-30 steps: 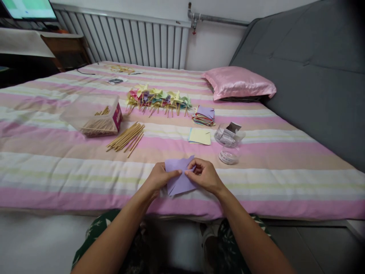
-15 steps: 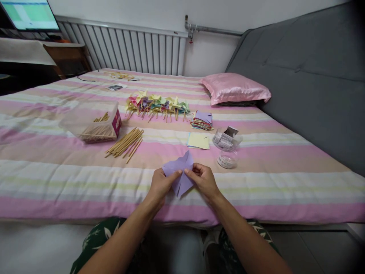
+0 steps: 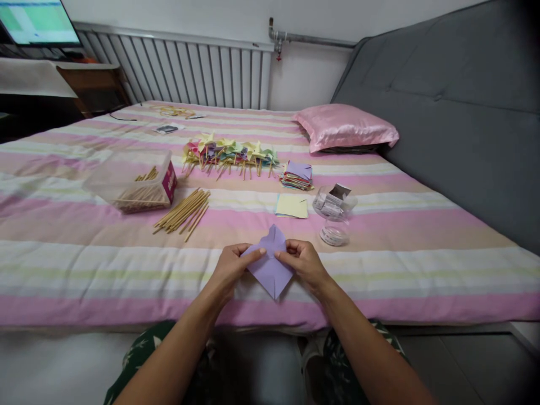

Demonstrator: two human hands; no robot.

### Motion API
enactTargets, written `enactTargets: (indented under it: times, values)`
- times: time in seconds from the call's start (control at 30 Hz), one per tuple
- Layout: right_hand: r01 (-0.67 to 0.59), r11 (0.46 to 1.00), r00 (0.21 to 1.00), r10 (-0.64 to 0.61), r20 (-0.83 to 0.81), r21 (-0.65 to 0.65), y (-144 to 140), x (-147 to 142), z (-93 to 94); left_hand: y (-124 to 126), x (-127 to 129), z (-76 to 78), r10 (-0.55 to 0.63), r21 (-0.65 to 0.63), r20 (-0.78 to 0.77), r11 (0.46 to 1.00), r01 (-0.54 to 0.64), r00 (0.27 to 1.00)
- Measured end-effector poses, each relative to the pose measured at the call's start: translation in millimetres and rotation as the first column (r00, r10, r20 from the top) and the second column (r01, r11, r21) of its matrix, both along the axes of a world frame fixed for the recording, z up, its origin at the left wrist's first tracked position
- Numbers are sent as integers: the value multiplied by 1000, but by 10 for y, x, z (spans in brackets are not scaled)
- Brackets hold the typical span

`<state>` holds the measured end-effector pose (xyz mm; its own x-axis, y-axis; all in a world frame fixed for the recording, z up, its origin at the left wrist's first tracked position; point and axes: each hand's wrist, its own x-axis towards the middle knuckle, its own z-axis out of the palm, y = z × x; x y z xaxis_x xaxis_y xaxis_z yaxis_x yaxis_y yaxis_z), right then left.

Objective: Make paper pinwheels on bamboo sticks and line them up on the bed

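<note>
A square of purple paper (image 3: 273, 274) with slits cut from its corners is held between both hands, just above the near side of the bed. My left hand (image 3: 233, 264) pinches its left side, thumb on top and fingers underneath. On the right side, my right hand (image 3: 304, 262) grips it the same way, its thumb near the paper's middle. Beyond the paper lies a small stack of yellow and blue paper squares (image 3: 292, 206). A thicker stack of coloured paper squares (image 3: 297, 175), purple on top, sits behind that.
Thin wooden sticks (image 3: 184, 212) lie left, beside a clear plastic box (image 3: 126, 197) holding more sticks. Finished paper pinwheels (image 3: 230, 154) lie in a row farther back. To the right stand a clear tub (image 3: 333, 202) and a round clear container (image 3: 334, 234). A pink pillow (image 3: 348, 128) rests behind.
The purple paper's lower part has spread flatter, its near corner now pointing down toward the bed's edge. My left thumb has shifted slightly left, away from the middle. The view has moved slightly.
</note>
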<state>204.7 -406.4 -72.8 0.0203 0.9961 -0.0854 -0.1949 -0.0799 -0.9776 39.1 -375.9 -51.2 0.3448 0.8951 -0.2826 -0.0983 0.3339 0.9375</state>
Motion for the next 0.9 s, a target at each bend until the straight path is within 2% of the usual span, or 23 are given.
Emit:
enactTargets:
  times: [0.17, 0.47, 0.67, 0.9]
  values:
    - [-46, 993, 986, 28, 162, 107, 5, 1, -16, -25, 31, -82, -13, -39, -70, 999, 10, 997]
    - [-75, 981, 948, 14, 317, 180, 2, -6, -40, -43, 14, -71, -31, -45, -96, 999, 26, 995]
    - [-85, 981, 959, 32, 282, 177, -6, 1, -42, -35, 18, -84, -20, -44, -122, 999, 14, 992]
    - [-49, 995, 997, 43, 66, 91, -18, 9, 32, -25, 10, -97, -65, -69, -137, 996, 56, 988]
